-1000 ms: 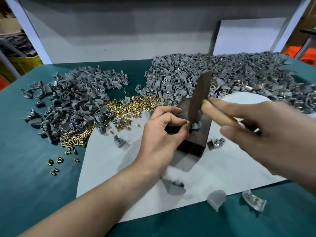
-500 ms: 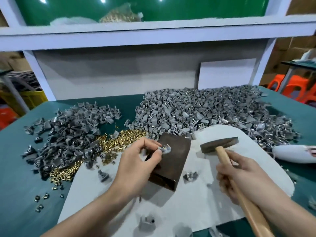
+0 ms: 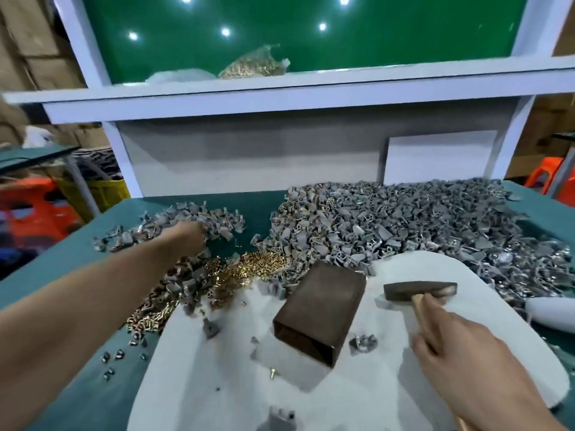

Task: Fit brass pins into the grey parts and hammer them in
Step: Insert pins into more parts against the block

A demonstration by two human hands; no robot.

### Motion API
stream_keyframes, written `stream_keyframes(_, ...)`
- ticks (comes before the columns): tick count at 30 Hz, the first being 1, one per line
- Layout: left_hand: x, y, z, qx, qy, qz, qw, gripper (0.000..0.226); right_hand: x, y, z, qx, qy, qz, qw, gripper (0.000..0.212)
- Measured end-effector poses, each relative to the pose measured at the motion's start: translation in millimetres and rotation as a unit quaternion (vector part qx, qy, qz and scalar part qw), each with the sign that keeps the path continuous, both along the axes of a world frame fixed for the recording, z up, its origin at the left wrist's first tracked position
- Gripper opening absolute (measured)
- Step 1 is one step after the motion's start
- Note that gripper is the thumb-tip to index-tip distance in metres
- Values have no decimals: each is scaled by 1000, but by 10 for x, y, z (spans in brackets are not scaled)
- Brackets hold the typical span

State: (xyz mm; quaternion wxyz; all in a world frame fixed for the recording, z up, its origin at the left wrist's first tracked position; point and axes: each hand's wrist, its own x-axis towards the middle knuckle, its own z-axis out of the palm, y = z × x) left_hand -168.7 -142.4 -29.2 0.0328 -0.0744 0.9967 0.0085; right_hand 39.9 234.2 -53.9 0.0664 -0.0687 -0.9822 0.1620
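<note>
**A:** What has changed on the bench point(image 3: 258, 209)?

**B:** The dark block point(image 3: 320, 312) in the middle is now bare on top. Half a second ago the left hand pinched a grey part against it. A second ago the hammer was raised over that part. Now the left hand point(image 3: 183, 241) has stretched away to the far left, into the smaller heap of grey parts point(image 3: 217, 219).

**A:** Is it holding anything?

**B:** I cannot tell. The hand is blurred and its fingers are lost among the parts.

**A:** And the other hand?

**B:** The right hand point(image 3: 460, 346) is clamped round the wooden handle of the hammer point(image 3: 420, 290), as before. The hammer's head rests on the white sheet point(image 3: 373, 399), just right of the block. The two hands are well apart.

**A:** Where are the pins?

**B:** The brass pins point(image 3: 249, 269) lie in a loose golden spill between the smaller heap and the block, near the left forearm. A larger heap of grey parts point(image 3: 404, 225) fills the back right of the bench. One loose grey part point(image 3: 362, 342) sits on the sheet just beside the block.

**A:** What does that mean for the job?

**B:** Most likely one part is hammered and off the block, and the left hand is fetching the next. A pin must be fitted before the hammer comes up again.
</note>
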Motion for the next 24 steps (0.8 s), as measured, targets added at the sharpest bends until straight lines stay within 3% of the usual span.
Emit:
stream_keyframes(4,115,-136,-141,-11,87,-7,996,27,-25,35,-71,31,21,1,999,58)
stream_keyframes(9,188,-76,-59,-28,128,-23,991,19,-59,67,-141,31,42,-9,999,62)
stream_keyframes(13,180,-5,93,67,162,-35,984,22,-58,59,-128,26,41,-4,999,61)
stream_keyframes(16,231,138,214,112,95,-66,987,27,-49,49,-112,33,47,3,998,61)
stream_keyframes(21,445,416,134,39,-55,-101,993,27,-3,-43,-73,97,82,25,992,53)
stream_keyframes(24,481,494,71,-3,-75,-98,992,15,50,-89,-31,104,83,19,991,49)
